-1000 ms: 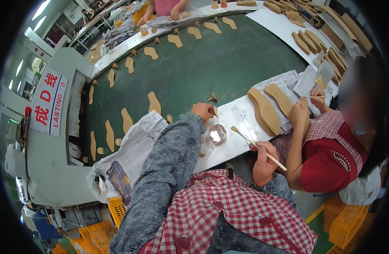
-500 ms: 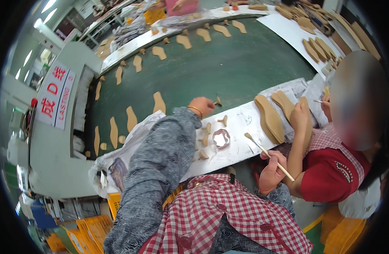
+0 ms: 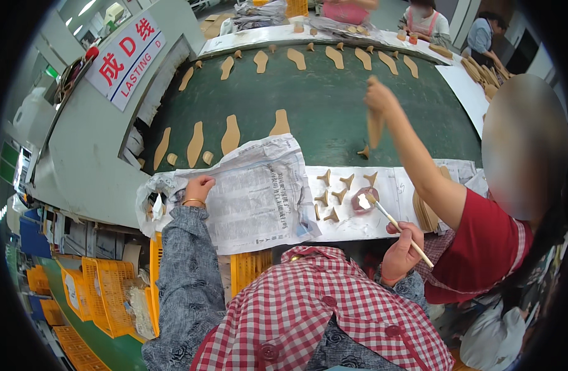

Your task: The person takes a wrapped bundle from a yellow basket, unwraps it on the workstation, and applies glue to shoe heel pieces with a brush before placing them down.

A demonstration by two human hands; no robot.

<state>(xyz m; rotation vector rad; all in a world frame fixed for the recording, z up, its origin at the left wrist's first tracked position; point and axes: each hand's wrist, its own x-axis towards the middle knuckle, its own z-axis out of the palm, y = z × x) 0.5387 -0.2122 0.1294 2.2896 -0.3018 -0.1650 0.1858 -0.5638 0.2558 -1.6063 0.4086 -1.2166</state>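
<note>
My left hand (image 3: 199, 187) rests on the left edge of a spread newspaper (image 3: 259, 191) on the white bench, fingers curled, holding nothing that I can see. My right hand (image 3: 402, 250) grips a thin wooden brush (image 3: 392, 221) whose white tip lies in a small round glue pot (image 3: 363, 200). Several small tan shank pieces (image 3: 333, 195) lie between the newspaper and the pot.
A green conveyor belt (image 3: 321, 99) carries several tan insoles. A co-worker in red at my right reaches a hand (image 3: 378, 99) holding an insole over the belt. A stack of insoles (image 3: 425, 213) sits by the co-worker's arm. Orange crates (image 3: 104, 287) stand below left.
My view has swung left. My left hand moved left from the pot area onto the newspaper. The brush tip went into the pot. The co-worker's arm reached out over the belt.
</note>
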